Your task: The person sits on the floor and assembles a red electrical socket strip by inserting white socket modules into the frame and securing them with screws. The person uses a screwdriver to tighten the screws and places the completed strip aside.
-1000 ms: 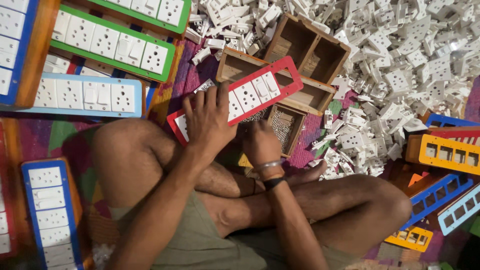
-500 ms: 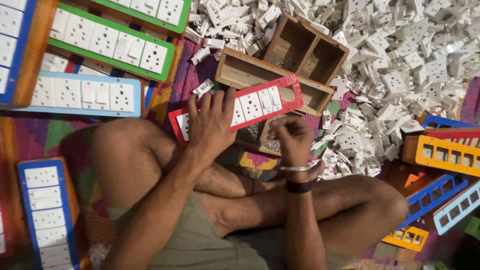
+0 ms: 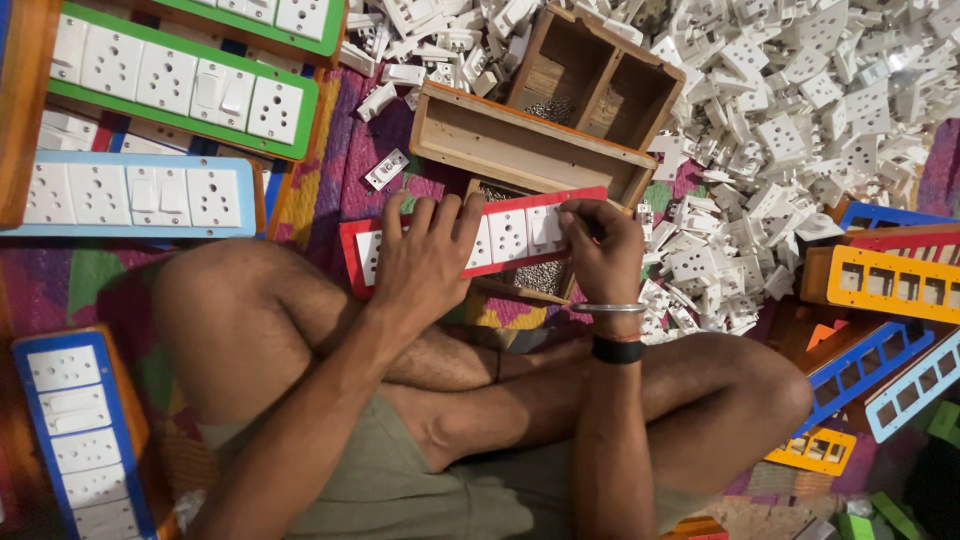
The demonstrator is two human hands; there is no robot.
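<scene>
Far to the left of the fingers, a blue-framed switch panel (image 3: 80,440) lies by the person's knee, and above it a light blue panel (image 3: 130,195) and a green-framed panel (image 3: 185,85) lie one over the other, each filled with white sockets and switches. The left hand (image 3: 425,255) lies flat on the left half of a red-framed panel (image 3: 500,235), its fingers (image 3: 440,215) spread open and pressing on the frame, not closed around it. This red panel rests tilted across a wooden tray (image 3: 520,135) with several compartments, just in front of the crossed legs; white sockets are already seated in it between the two hands. A small white piece (image 3: 385,170) lies alone on the colourful mat (image 3: 330,170) just above the left fingers. The right hand (image 3: 600,250) is at the right end of the red panel, its fingers curled closed and touching the frame's edge; whether they pinch some small part, I cannot tell. Under this hand a compartment holds small dark screws (image 3: 540,278). A metal bangle (image 3: 608,308) and a black band (image 3: 616,350) sit on the right wrist. To the right of the fingers a big heap of white socket parts (image 3: 800,130) covers the floor, and further right lie empty frames: an orange one (image 3: 885,285) and a blue one (image 3: 860,365).
</scene>
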